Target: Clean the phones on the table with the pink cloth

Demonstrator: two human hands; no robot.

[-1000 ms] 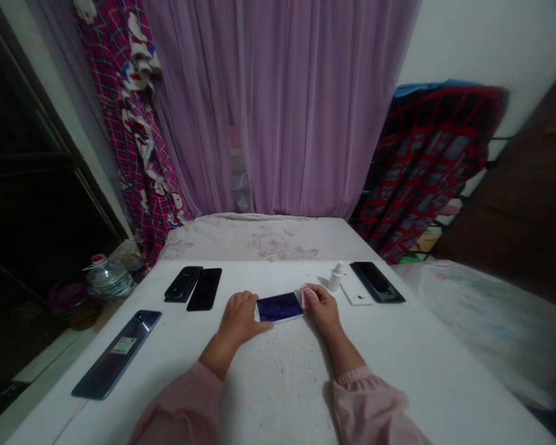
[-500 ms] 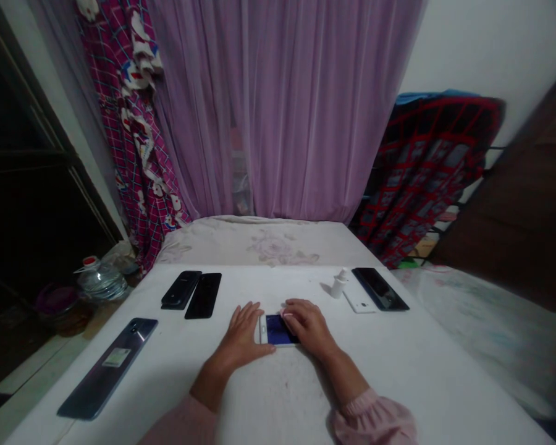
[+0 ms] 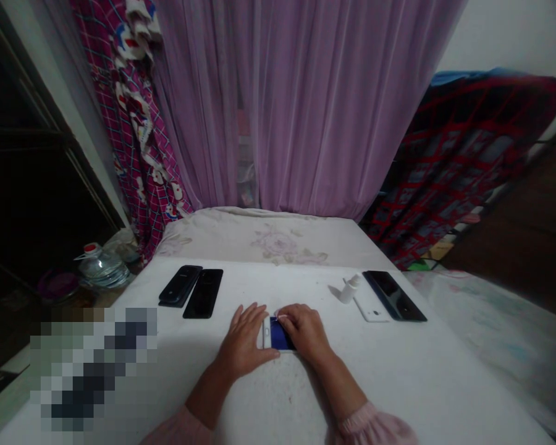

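Note:
A white smartphone with a lit blue-purple screen lies sideways on the white surface between my hands. My left hand grips its left end, thumb along the near edge and fingers by the far edge. Over the right part of the screen, my right hand is closed on a small pink cloth, pressed near the far left of the screen. The fingers hide the phone's right end and most of the cloth.
To the right stand a white spray bottle, a white phone and a dark phone. Two black phones, one beside another, lie at left. A pixelated dark shape is nearer. A water jug stands beyond the left edge.
My right hand has slid left across the screen with the pink cloth. My left hand keeps its hold on the phone's left end. The camera view has shifted slightly.

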